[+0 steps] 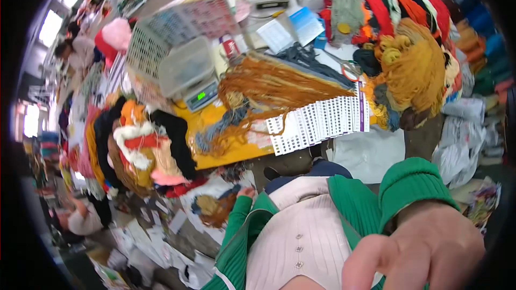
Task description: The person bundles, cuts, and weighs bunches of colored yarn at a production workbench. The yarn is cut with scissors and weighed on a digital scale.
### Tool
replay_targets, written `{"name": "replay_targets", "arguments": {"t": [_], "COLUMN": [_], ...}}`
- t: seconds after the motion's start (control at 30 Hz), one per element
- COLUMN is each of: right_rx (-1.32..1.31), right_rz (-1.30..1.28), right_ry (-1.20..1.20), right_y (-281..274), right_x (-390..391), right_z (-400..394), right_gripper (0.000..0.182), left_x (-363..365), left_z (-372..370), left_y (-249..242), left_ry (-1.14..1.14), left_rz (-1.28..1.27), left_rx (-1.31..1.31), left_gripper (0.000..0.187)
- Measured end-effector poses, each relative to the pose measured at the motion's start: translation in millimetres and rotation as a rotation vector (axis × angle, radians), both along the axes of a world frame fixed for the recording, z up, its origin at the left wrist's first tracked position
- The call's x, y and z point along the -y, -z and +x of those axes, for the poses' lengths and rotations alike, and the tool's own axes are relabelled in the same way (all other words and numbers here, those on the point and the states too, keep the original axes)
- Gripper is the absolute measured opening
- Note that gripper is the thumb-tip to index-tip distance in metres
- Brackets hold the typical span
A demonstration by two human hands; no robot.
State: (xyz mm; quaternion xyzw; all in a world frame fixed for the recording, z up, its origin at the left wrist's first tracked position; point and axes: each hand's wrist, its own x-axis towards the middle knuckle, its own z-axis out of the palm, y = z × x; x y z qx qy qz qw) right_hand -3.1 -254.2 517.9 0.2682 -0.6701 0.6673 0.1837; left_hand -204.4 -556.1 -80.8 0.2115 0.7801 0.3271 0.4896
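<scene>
My right hand (424,247) looms large at the lower right, close to the camera. Its fingers are bent and slightly apart, nothing shows in them, and the frame's bottom edge cuts them off. Low on the other side, my left hand (247,192) is small and partly hidden by its green sleeve. The fingers appear closed at the end of a brown and blue-grey hank of yarn (216,208). On the yellow-topped table ahead, a long rust-brown yarn bundle (279,86) lies beside dark grey yarn (306,59) and a fan of dotted white cards (322,121).
A digital scale (202,96) carries a clear plastic tub (185,67). Behind stands a plastic basket (145,56). Scissors (352,70) lie near heaped ochre yarn (414,70). Coloured yarn (142,145) hangs at left. Plastic bags (459,145) and papers (145,241) litter the floor.
</scene>
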Motion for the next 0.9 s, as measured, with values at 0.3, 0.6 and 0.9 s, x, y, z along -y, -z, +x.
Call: {"name": "replay_targets", "arguments": {"t": [0.3, 0.6, 0.9], "right_rx": [-0.169, -0.280, 0.064], "right_rz": [-0.080, -0.141, -0.188], "right_ry": [0.160, 0.262, 1.191], "right_y": [3, 13, 102], "right_x": [-49, -111, -234], "right_z": [110, 200, 257], "right_gripper": [0.018, 0.014, 0.017], "left_x": [-61, -137, -174], "left_z": [22, 66, 106], "left_y": [-56, -101, -124], "left_ry": [0.035, 0.034, 0.132], "left_rz": [-0.158, -0.053, 0.006], "left_rx": [0.062, 0.028, -0.094], "left_gripper": [0.018, 0.023, 0.018]}}
